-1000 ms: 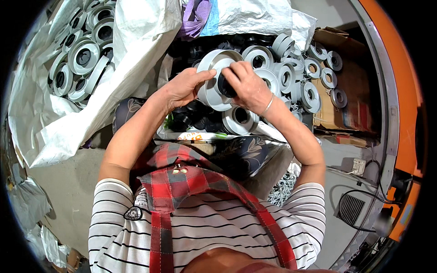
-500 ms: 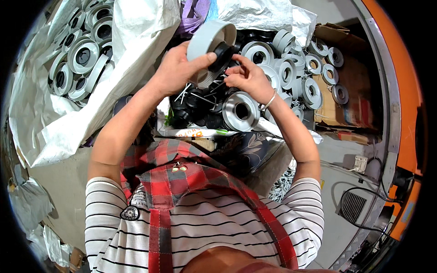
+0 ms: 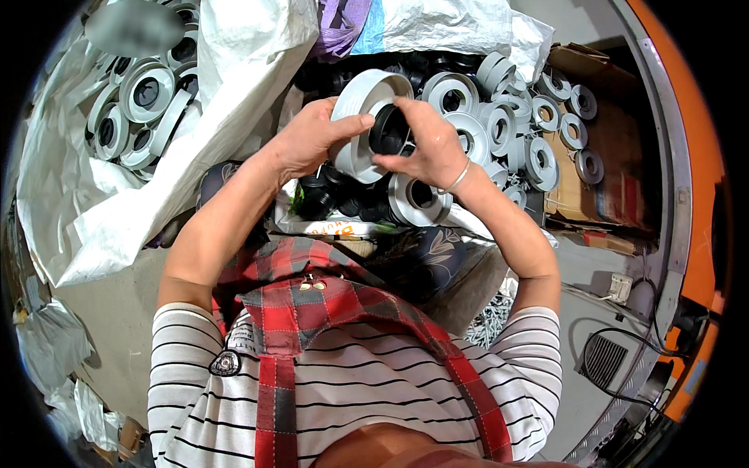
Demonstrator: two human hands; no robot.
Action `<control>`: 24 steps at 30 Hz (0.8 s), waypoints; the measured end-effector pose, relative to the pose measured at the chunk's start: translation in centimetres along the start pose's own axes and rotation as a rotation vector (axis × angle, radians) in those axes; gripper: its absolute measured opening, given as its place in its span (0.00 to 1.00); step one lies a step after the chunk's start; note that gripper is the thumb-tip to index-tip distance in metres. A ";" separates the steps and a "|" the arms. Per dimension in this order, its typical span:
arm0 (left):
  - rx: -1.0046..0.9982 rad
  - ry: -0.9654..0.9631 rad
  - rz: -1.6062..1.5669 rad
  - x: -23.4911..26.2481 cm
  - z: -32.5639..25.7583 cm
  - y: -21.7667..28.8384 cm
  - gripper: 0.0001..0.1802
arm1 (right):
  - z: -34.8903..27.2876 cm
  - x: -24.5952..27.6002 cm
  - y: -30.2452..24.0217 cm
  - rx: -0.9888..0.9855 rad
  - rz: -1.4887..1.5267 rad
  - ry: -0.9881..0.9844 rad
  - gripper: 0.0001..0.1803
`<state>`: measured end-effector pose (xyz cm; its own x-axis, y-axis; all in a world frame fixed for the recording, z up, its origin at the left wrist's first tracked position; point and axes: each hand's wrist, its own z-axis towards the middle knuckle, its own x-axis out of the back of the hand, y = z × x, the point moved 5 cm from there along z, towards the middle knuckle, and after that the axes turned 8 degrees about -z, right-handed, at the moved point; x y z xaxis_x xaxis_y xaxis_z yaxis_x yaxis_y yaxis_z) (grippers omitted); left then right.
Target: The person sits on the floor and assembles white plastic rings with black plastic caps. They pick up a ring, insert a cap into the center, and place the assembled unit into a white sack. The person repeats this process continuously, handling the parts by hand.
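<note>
Nearest, a red-and-grey checked cloth apron (image 3: 312,312) lay soft and creased over a striped knit shirt (image 3: 343,390). A heap of thin, metallic-looking screws (image 3: 493,321) showed beside the right forearm. Beyond the apron, a smooth grey ring-shaped housing (image 3: 355,105), apparently plastic, was held up between the two hands, above a jumble of glossy black round parts (image 3: 355,199). The left hand (image 3: 314,142) gripped its wall, thumb in front and the other fingers largely hidden behind; the right hand (image 3: 433,144) had thumb and forefinger parted just enough to clasp a ribbed black insert (image 3: 385,132) seated at the housing's middle. The housing stood tilted on edge, its open face toward the right and somewhat up, its central axis running roughly left to right and its rim longest from near to far. A similar grey ring (image 3: 401,204) lay just below the right hand. More grey rings (image 3: 499,125) crowded the right, spilling onto brown cardboard (image 3: 573,195). A crinkled white sack (image 3: 250,86) rose at the left, around grey rings with black centres (image 3: 147,92); purple fabric (image 3: 337,31) and white sheeting (image 3: 445,27) bounded the far side.
</note>
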<state>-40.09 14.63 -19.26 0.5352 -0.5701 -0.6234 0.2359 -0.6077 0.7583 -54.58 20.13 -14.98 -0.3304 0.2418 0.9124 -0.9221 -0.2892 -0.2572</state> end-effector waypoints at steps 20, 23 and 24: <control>-0.809 -0.142 1.588 -3.1 -1.3 -0.1 0.36 | -0.8 -2.5 14.8 -0.329 -0.462 -0.453 0.23; -0.844 -0.192 1.569 -1.8 0.1 -2.9 0.33 | 2.4 -4.3 9.9 -0.280 0.137 -0.443 0.23; -0.700 -0.213 1.544 -1.0 0.9 -2.6 0.31 | 2.9 -5.6 10.8 -0.432 0.232 -0.425 0.23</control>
<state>-41.95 16.27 -20.74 0.4948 -0.4453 0.7463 -0.0432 0.8451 0.5329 -62.12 12.97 -21.97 -0.5038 -0.1956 0.8414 -0.8637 0.1306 -0.4868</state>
